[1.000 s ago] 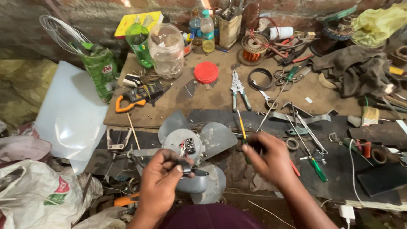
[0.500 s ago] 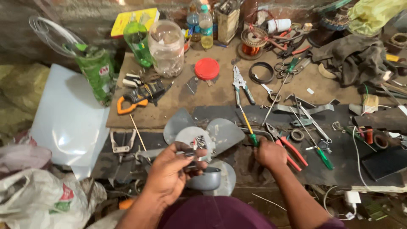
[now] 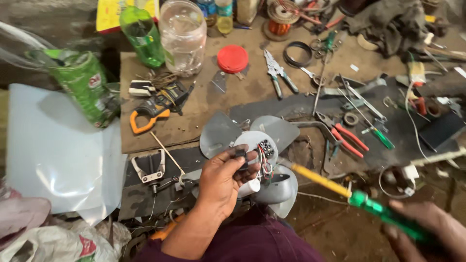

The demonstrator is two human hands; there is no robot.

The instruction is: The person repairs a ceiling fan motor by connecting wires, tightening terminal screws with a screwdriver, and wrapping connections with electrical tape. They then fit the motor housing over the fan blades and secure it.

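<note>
Just left of the frame's centre we see the left hand [image 3: 221, 182] with its fingers curled, thumb and fingertips pinching a small dark part [image 3: 240, 154] right at the hub of a grey fan [image 3: 257, 145]. The fan lies in the middle of the frame, its pale blades spread around the hub, and a bundle of coloured wires [image 3: 264, 162] runs out just beside the pinched part. In the lower right corner the right hand [image 3: 427, 230] is blurred but closed around the green handle of a screwdriver [image 3: 359, 199], whose yellow shaft points up and left, its tip close to the fan's lower right blade without clearly touching it. To the right of the fan lie red-handled pliers [image 3: 347, 138] on a dark mat, near the screwdriver's line. Above the fan, a red lid [image 3: 232, 58] and a clear plastic jar [image 3: 183, 36] sit well apart from the hands. At left a green bottle [image 3: 87, 87] lies tilted over a pale plastic sheet [image 3: 58, 155]. The only open room is the narrow strip of brown board between the fan and the lid, and the ground between the two hands at lower centre.
</note>
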